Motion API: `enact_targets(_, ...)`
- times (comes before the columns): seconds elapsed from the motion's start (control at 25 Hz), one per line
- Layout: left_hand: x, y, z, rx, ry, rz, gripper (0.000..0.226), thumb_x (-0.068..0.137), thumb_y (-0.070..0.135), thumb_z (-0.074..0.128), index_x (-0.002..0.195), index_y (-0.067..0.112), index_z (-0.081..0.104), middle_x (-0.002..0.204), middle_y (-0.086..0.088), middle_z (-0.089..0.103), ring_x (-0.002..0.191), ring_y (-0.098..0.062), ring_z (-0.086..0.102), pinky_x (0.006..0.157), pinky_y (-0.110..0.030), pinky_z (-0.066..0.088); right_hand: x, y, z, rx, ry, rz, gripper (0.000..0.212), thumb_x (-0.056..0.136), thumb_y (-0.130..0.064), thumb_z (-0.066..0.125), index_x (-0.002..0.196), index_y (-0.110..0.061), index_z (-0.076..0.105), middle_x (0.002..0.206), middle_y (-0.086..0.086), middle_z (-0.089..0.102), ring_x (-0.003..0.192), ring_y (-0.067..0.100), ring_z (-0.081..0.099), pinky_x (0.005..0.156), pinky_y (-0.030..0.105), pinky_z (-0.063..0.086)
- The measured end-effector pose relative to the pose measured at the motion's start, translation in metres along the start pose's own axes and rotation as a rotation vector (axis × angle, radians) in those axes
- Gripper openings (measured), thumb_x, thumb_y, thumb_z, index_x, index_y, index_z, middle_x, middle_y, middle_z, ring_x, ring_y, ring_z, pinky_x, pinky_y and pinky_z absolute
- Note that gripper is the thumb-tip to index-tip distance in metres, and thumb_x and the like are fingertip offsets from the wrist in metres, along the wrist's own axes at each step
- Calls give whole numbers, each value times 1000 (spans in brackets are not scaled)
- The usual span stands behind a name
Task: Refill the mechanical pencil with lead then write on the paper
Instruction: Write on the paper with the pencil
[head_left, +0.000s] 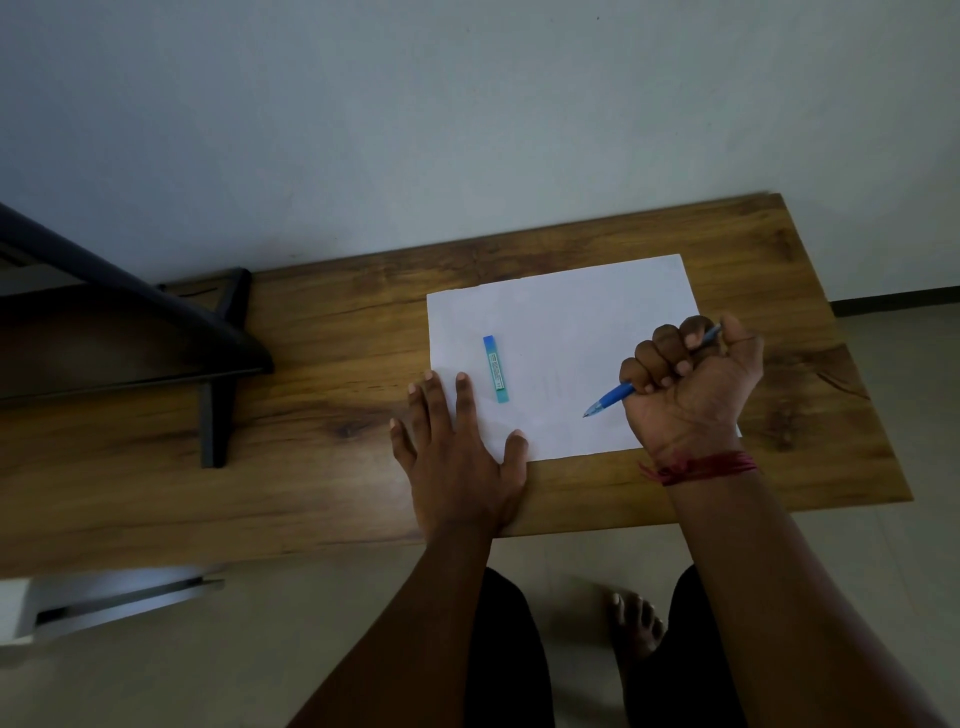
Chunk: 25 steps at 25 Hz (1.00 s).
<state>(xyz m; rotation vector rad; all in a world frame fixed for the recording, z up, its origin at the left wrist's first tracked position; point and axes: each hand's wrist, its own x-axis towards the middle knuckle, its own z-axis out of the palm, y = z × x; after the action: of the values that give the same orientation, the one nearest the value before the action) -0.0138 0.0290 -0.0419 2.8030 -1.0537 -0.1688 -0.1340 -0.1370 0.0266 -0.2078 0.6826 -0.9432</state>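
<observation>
A white sheet of paper (561, 338) lies on the wooden table (337, 364). On its left part rests a slim blue-green lead case (496, 369). My right hand (693, 384), with a red thread at the wrist, is clenched in a fist around the blue mechanical pencil (610, 399); the tip points down-left, just above or on the paper. My left hand (460, 457) lies flat with fingers spread on the paper's near left corner and the table edge.
A dark monitor stand with splayed feet (223, 364) occupies the table's left half. A grey wall runs behind the table. Below the table edge are my legs, a bare foot (636, 623) and a pale object on the floor (104, 603).
</observation>
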Motion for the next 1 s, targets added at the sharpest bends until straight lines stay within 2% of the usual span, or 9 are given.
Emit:
enact_targets(0.32, 1, 2, -1, 3, -3, -12, 85, 79, 72, 27, 151, 27, 16, 162, -8, 11, 148, -32, 7, 116, -57, 8, 2, -3, -2, 4, 23, -26, 44, 96, -31, 24, 58, -15, 39, 44, -4, 29, 40, 9, 21, 45, 19, 19)
enact_targets(0.48, 0, 2, -3, 7, -9, -18, 86, 79, 72, 27, 151, 27, 16, 162, -9, 10, 148, -32, 7, 117, -57, 8, 2, 0, 0, -7, 41, -32, 36, 89, -29, 31, 58, -16, 39, 43, -4, 29, 40, 9, 20, 46, 20, 18)
enact_targets(0.64, 0, 2, -4, 1, -5, -15, 85, 79, 72, 28, 150, 27, 17, 162, -8, 12, 148, -32, 8, 116, -56, 7, 3, 3, 0, -15, 44, -38, 42, 94, -32, 27, 57, -15, 41, 43, -4, 30, 39, 9, 21, 45, 19, 19)
enact_targets(0.8, 0, 2, -2, 1, 0, -12, 85, 79, 72, 28, 150, 28, 17, 162, -8, 11, 148, -32, 8, 116, -55, 6, 1, 0, 1, -30, 24, -38, 31, 84, -30, 37, 56, -16, 40, 43, -4, 29, 39, 9, 20, 44, 19, 20)
enact_targets(0.92, 0, 1, -1, 3, 6, -10, 84, 80, 72, 29, 150, 27, 18, 162, -8, 12, 148, -31, 9, 116, -56, 8, 1, -1, -2, -23, 19, -28, 43, 94, -33, 28, 57, -16, 41, 44, -4, 29, 40, 9, 21, 44, 20, 19)
enact_targets(1.0, 0, 0, 0, 1, 14, -8, 84, 80, 72, 30, 150, 27, 19, 161, -8, 13, 148, -31, 9, 116, -56, 9, 2, -2, -2, -28, 22, -24, 44, 95, -33, 27, 57, -15, 40, 43, -4, 29, 39, 9, 21, 45, 19, 19)
